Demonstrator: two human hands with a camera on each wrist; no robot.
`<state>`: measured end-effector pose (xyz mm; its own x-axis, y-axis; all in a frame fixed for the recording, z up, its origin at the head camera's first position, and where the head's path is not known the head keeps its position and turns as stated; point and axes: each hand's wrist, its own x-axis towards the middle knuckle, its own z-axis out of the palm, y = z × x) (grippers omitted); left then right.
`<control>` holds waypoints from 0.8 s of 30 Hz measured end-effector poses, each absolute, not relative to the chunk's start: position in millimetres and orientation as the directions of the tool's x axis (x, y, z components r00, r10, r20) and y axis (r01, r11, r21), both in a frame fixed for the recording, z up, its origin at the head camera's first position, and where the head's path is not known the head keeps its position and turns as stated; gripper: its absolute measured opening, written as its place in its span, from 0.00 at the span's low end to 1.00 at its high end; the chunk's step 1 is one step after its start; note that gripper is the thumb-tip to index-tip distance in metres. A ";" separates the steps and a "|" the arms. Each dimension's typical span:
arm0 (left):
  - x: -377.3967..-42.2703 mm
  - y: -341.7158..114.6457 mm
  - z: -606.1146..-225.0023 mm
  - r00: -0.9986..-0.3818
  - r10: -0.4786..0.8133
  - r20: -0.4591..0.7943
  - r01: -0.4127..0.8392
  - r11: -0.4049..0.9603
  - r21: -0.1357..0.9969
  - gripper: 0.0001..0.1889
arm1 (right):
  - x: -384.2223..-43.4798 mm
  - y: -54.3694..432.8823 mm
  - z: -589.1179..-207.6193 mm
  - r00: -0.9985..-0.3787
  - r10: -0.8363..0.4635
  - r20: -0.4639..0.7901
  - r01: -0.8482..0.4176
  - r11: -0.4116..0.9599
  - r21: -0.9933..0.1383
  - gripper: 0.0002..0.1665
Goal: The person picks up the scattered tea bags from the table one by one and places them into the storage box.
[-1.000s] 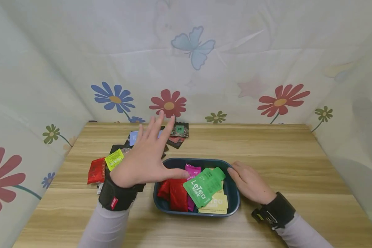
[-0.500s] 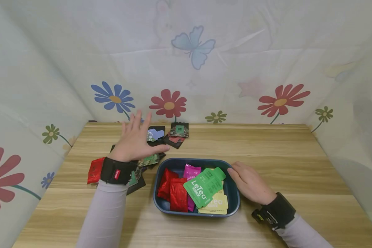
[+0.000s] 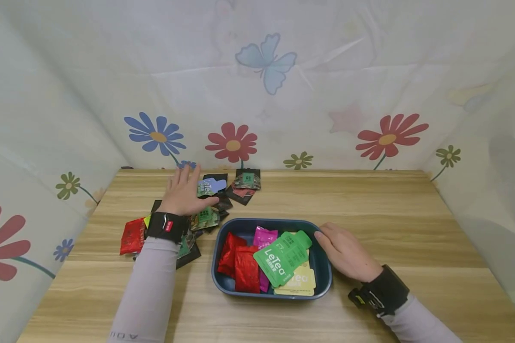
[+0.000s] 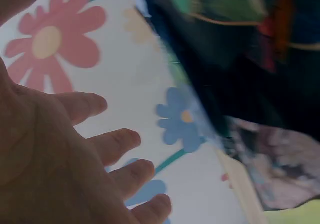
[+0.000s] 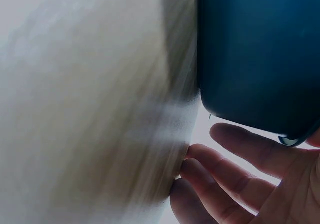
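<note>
Fingers spread, my left hand (image 3: 183, 193) is over a pile of flat sachets, with nothing held; a blue LeTea sachet (image 3: 212, 186) lies just right of its fingers. In the left wrist view the left hand's fingers (image 4: 122, 139) are extended beside dark, blurred packets. My right hand (image 3: 347, 252) holds the right rim of a dark blue plastic bin (image 3: 223, 228), thumb at the rim and other fingers along the outside wall. Inside the bin lie red foil packets (image 3: 246, 269), a magenta packet (image 3: 264, 236), a green LeTea sachet (image 3: 283, 257) and a pale yellow one (image 3: 300, 282).
Left of the bin, a red packet (image 3: 133, 236) and several dark sachets (image 3: 189, 255) lie on the wooden table (image 3: 390, 200). A black sachet with a green label (image 3: 248, 179) is near the back edge. A flower-printed cloth (image 3: 309, 109) hangs behind the table.
My left hand has moved left and away from above the bin, coming down low over the sachet pile. The right hand and the bin have stayed put.
</note>
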<state>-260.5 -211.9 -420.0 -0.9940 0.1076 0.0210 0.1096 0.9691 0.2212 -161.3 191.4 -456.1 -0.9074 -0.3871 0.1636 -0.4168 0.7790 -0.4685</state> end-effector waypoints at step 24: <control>-274.5 -216.3 -442.6 -0.995 0.089 -0.050 0.076 0.972 0.222 0.38 | -161.9 192.8 -455.8 -0.904 -0.398 0.158 -0.423 0.778 -0.465 0.21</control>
<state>-274.5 -216.3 -442.6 -0.9947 0.0891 -0.0504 0.0759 0.9721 0.2218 -161.9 192.8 -455.8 -0.9039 -0.3976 0.1577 -0.4232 0.7776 -0.4650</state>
